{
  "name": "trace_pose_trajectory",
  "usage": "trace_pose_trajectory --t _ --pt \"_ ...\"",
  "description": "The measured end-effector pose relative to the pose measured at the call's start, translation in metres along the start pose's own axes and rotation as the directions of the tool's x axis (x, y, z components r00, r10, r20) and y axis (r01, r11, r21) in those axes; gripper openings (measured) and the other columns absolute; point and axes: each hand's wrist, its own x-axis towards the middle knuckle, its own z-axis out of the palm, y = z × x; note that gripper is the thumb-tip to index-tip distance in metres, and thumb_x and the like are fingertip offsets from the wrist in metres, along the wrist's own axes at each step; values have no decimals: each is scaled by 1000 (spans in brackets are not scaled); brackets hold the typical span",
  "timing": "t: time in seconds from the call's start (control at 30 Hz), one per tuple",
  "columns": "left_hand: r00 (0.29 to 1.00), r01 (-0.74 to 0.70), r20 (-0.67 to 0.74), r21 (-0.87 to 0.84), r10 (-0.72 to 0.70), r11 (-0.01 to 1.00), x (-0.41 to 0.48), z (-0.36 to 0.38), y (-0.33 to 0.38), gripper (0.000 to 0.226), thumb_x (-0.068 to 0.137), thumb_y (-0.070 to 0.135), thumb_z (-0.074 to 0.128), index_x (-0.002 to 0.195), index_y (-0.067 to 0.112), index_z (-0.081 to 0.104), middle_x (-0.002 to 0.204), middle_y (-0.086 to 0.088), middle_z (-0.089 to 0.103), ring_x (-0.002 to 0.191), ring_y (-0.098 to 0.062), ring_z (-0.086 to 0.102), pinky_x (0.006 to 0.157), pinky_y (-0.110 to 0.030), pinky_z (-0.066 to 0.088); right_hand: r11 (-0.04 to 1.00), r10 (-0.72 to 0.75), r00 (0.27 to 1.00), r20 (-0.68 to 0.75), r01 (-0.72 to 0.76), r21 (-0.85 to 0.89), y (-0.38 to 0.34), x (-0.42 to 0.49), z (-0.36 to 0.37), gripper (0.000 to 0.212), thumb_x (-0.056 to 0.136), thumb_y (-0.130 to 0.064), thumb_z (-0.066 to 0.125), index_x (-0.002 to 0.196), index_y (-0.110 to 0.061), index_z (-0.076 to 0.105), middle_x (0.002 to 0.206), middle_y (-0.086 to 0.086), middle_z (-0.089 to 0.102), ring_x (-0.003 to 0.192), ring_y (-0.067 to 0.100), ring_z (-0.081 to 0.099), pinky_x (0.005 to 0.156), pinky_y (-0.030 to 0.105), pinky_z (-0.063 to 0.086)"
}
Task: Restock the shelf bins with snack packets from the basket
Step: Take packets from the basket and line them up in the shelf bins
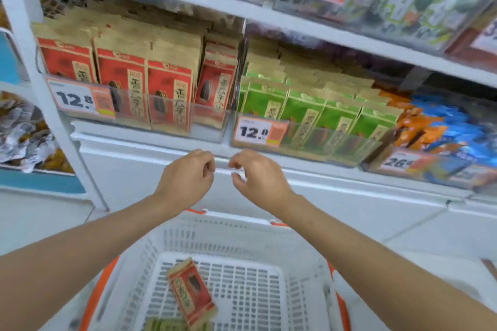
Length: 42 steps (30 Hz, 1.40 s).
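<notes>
From the head camera, two bare arms reach out over a white basket with an orange rim. The basket sits low, close to the person, in front of the shelves.

The left hand is up in the air, just in front of the white shelf edge. Its fingers are curled in tight to the thumb, and it holds nothing. The right hand is right beside it, close but not touching. Its fingers are bent only a little, with a small gap between thumb and finger, and it holds nothing too.

Down in the basket lies a red packet, flat on the bottom and turned at a slant. A bit of a green packet peeks in at the very bottom of the picture.

On the shelf above the hands is a clear bin full of red packets standing up in rows. A price tag on its front says 12.8. Next to it on the right, another clear bin holds green packets standing up, with its own tag on the front. Further right is a pile of blue and orange packs. The picture is a little blurry there.
</notes>
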Motion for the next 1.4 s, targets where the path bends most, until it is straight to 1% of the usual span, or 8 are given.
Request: trace_pose_trajectory --t 0.13,0.27,0.47,0.63,0.77,0.97,1.07,1.4 --pt "923 189 313 137 -224 972 -32 55 -31 13 86 13 51 85 25 55 97 3 62 91 -23 61 76 -34 49 962 217 927 306 -256 95 24 -56 64 22 90 -17 58 110 -16 63 111 2 60 97 22 58 81 29 44" --pt "672 235 610 362 -420 902 -68 101 -68 7 90 20 51 94 18 57 107 -3 62 99 -22 59 84 -33 50 917 310 760 571 -399 33 47 -99 126 29 89 -17 59 118 -18 60 122 3 58 112 21 55 95 33 46" --pt "407 325 712 473 -572 819 -118 169 -120 28 96 29 50 109 6 58 102 -8 60 93 -20 62 73 -27 49 915 293 552 780 -400 -61 58 -142 175 33 92 -13 55 125 -14 55 131 6 53 117 24 53 92 32 44" --pt "427 374 698 442 -575 815 -147 220 -171 66 80 50 58 128 7 43 117 -10 53 103 -22 57 88 -35 49 885 329 515 791 -460 -69 68 -152 191 36 93 -11 54 129 -15 54 134 7 52 117 25 55 92 33 45" --pt "541 337 656 405 -527 850 -151 224 -156 44 83 37 67 114 12 49 106 -2 60 96 -18 60 84 -34 54 850 358 470 806 -522 -73 71 -158 201 34 91 -12 56 125 -17 57 128 4 56 115 24 56 91 32 47" --pt "455 377 726 367 -515 850 -141 215 -130 12 88 15 64 76 12 67 90 -2 66 79 -14 60 78 -25 50 871 342 469 814 -483 -88 61 -157 200 29 92 -19 59 120 -18 60 124 3 59 110 22 58 89 32 47" --pt "490 291 778 278 -392 915 -122 206 -105 36 91 10 59 56 16 51 64 1 49 58 -9 44 59 -17 36 874 350 513 783 -480 -76 57 -149 185 27 92 -20 57 119 -20 60 124 1 58 110 20 57 89 32 48" --pt "666 37 744 39 -53 999 -17 69 -10 9 92 13 61 88 7 66 85 2 61 84 -17 59 73 -25 48 869 303 789 534 -459 184 47 -87 68 82 86 -20 69 151 -22 19 131 10 50 112 26 55 90 31 45"
